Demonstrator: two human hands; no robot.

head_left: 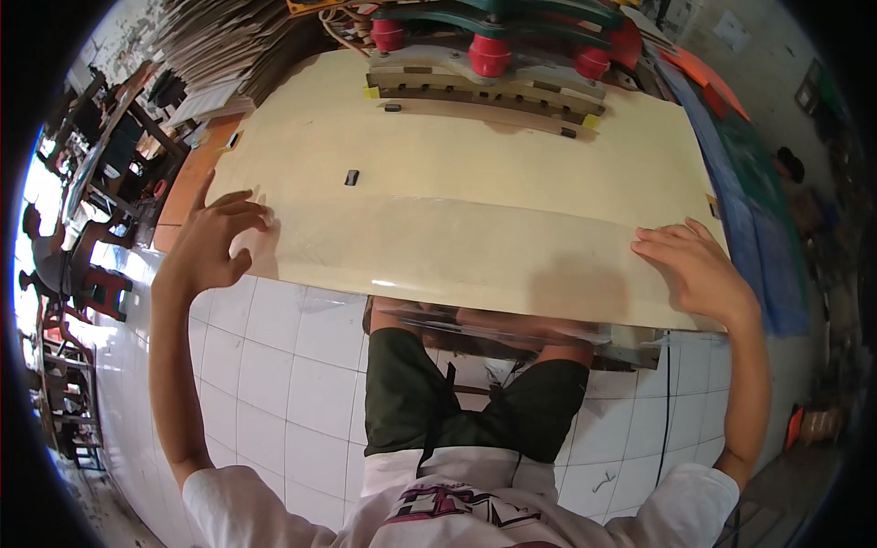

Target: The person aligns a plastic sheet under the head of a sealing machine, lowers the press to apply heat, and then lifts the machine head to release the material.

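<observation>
Both hands lie open and flat, left hand (215, 239) and right hand (699, 269), at the sheet's (475, 205) near corners, bare sheet between.

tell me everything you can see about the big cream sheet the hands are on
The cream sheet is a wide, smooth, glossy panel that looks like thin laminate or coated paper, lying flat and curving down at its near edge. A faint crease or seam runs across its width. The left hand rests open on its near left corner and the right hand presses flat on its near right edge. Small dark tabs sit on it, and yellow tape bits mark its edges. A device with red knobs sits at its far end.
</observation>
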